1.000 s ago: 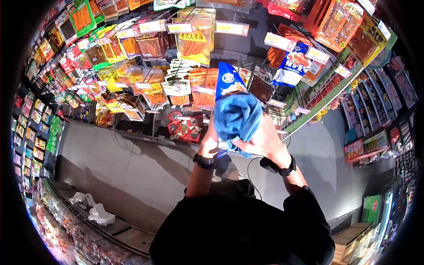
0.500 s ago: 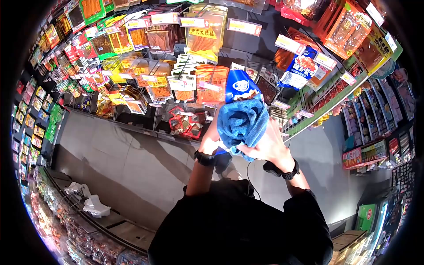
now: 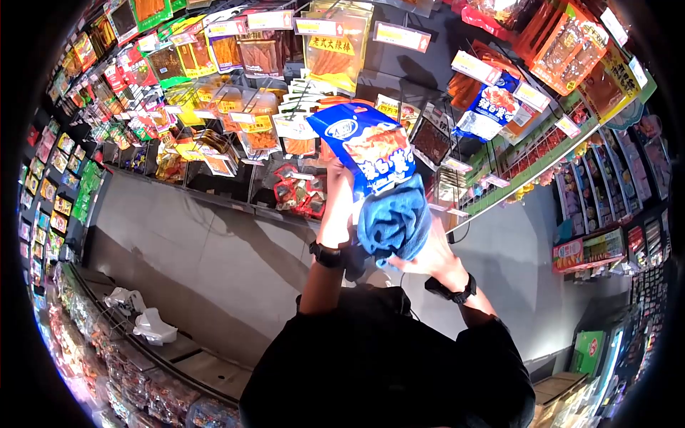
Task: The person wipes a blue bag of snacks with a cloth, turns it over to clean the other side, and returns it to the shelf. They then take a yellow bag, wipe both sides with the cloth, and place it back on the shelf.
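Observation:
A blue snack packet [image 3: 378,146] with white lettering and a food picture is tilted in front of the hanging rack. My left hand [image 3: 337,203] is closed on its left edge. In my right hand [image 3: 432,250] is a crumpled blue cloth [image 3: 396,222], bunched against the lower part of the packet. The cloth hides most of the right fingers. A similar blue packet [image 3: 491,107] hangs on the rack to the right.
Hanging snack packets [image 3: 335,53] and price tags [image 3: 402,36] line the rack ahead. Red packets [image 3: 300,191] lie on its lower shelf. White plastic bags [image 3: 153,327] rest on a low ledge at the lower left. More shelves [image 3: 606,178] stand at right.
The packet has swung out from behind the cloth, so its printed front shows and its top points up-left. The cloth has moved slightly down and right with my right hand.

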`<state>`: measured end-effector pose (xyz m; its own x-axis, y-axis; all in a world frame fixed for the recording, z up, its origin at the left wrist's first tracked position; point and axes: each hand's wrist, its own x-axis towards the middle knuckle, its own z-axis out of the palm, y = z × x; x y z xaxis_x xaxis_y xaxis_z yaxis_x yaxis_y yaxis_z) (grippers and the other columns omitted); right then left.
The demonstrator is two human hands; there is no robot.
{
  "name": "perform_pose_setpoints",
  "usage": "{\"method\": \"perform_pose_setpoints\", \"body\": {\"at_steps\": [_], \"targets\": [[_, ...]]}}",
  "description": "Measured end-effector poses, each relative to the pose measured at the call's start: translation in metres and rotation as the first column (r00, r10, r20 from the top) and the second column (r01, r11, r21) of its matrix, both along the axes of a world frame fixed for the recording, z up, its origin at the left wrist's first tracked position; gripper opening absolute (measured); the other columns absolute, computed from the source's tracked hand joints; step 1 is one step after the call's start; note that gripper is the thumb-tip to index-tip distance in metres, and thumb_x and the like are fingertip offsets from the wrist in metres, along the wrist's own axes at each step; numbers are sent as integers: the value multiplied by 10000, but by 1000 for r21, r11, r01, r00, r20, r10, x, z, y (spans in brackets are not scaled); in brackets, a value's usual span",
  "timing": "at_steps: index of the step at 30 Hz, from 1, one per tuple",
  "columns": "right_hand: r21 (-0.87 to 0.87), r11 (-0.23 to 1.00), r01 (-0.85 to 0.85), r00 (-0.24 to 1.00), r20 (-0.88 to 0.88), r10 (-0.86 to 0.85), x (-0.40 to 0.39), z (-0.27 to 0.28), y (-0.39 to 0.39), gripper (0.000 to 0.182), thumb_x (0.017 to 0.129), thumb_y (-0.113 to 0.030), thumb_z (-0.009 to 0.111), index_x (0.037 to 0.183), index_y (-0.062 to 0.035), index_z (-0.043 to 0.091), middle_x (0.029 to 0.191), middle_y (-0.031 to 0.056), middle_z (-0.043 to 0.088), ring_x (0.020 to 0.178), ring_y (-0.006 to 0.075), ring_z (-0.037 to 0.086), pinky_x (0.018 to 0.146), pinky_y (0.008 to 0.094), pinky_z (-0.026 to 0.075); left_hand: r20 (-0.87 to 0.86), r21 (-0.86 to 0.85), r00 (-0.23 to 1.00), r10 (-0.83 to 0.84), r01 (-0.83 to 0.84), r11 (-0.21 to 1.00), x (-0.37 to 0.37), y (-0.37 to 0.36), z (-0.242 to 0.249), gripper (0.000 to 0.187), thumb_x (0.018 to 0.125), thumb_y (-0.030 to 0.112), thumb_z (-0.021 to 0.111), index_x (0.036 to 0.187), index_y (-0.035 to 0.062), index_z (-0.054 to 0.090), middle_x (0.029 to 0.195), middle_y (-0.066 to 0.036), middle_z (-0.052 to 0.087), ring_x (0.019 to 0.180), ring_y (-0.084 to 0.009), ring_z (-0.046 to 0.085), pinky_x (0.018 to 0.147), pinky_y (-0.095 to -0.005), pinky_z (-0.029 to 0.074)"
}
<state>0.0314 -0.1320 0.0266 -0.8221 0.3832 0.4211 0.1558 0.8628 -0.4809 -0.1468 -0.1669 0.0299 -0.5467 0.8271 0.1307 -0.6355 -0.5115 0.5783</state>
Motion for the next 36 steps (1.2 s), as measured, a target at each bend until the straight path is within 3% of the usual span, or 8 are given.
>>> {"method": "perform_pose_setpoints", "body": {"at_steps": [3,4,6,11,21,29,30,36], "targets": [[263,965,21,998,-59,-5,-7,17,7,647,608,-383,691,1098,-8,497,1016,199,538,874,383,549,751,425,467,58,-42,998,-35,37,998,3,1,-2,319,900,119,378,1168,-28,468,1089,-109,589,956,-179,598,806,-310,502],[185,982,28,999,22,-32,-10,31,3,543,656,-392,680,1036,-23,558,1099,190,533,977,400,502,841,455,415,32,-34,998,-55,56,998,7,-5,11,339,917,172,388,1189,-19,451,1105,-109,580,981,-181,588,832,-309,494],[311,950,5,997,-71,18,-17,41,11,511,613,-316,708,1007,-32,548,1020,187,544,880,372,537,732,419,468,83,40,973,-217,214,976,2,1,0,475,948,376,365,1243,7,414,1187,-99,532,1001,-197,583,873,-331,479],[201,980,-12,994,109,-10,-25,56,22,461,682,-347,671,998,-25,578,1033,144,576,930,353,519,767,423,416,102,76,946,-309,302,950,0,9,-11,498,944,408,358,1241,15,431,1160,-87,555,1006,-185,577,887,-328,468],[298,952,-72,997,14,71,-33,62,8,542,591,-338,723,1001,-29,550,1012,172,546,893,369,538,753,423,468,138,191,843,-520,493,849,-10,1,-21,473,931,397,402,1241,43,446,1167,-71,561,1022,-183,563,869,-311,464],[247,963,-109,993,-18,117,-27,68,18,602,594,-375,710,1022,1,516,992,179,535,865,367,534,772,428,464,124,118,914,-386,372,920,-2,9,-17,496,935,393,392,1293,50,379,1255,-87,495,1076,-215,530,907,-332,442],[196,972,-126,991,-7,130,-24,67,20,609,596,-378,709,1031,2,515,1002,179,535,882,368,528,792,431,456,279,263,808,-519,455,851,-5,9,-20,518,933,410,377,1301,45,367,1273,-100,478,1111,-233,509,940,-348,420],[-96,971,-219,976,-37,217,-2,48,29,724,628,-337,728,1178,14,414,1161,177,467,1057,333,458,923,410,357,23,21,998,-51,50,999,1,-7,-27,561,952,421,305,1349,26,277,1329,-140,414,1191,-266,441,1008,-387,358]]}}
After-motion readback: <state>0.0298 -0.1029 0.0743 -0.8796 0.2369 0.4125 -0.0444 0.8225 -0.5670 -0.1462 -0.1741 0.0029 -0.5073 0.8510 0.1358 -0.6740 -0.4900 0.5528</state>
